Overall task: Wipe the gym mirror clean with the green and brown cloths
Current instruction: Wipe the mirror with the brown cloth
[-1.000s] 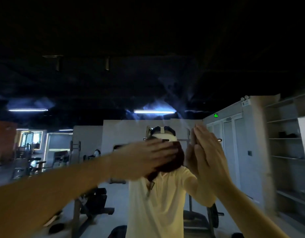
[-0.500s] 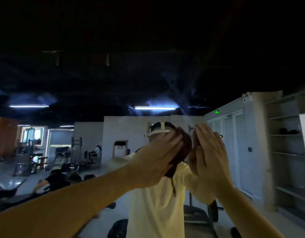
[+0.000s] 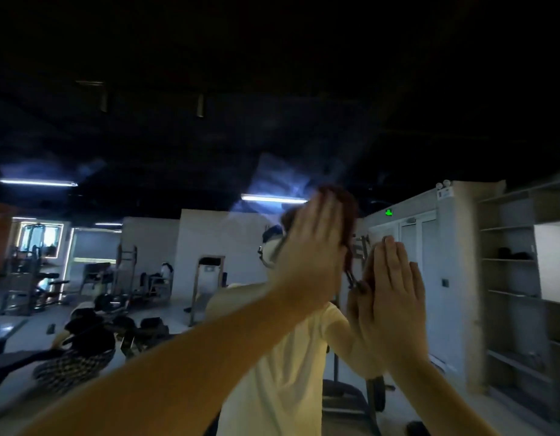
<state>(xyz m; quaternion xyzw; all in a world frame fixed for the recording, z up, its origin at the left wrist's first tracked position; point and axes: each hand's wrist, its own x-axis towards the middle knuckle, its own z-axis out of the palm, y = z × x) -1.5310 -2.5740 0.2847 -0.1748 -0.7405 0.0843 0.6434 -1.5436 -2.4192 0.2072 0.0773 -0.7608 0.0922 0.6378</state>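
Brown cloth [image 3: 346, 212] pressed flat on mirror [image 3: 209, 146], centre of view, upper edge poking out past fingertips. Pinned by left hand [image 3: 313, 256], fingers straight and together, no pinch. Right hand [image 3: 395, 297] just beside and lower, flat on mirror, fingers straight, close together; anything under it, cannot tell. Reflected behind: pale yellow shirt [image 3: 288, 372], green sign [image 3: 388, 212], shelves [image 3: 518, 278], gym machines [image 3: 30, 278].

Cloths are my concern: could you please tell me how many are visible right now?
1. The brown cloth is pressed to the mirror under the left hand. No green cloth shows; it may be hidden behind the flat right hand.
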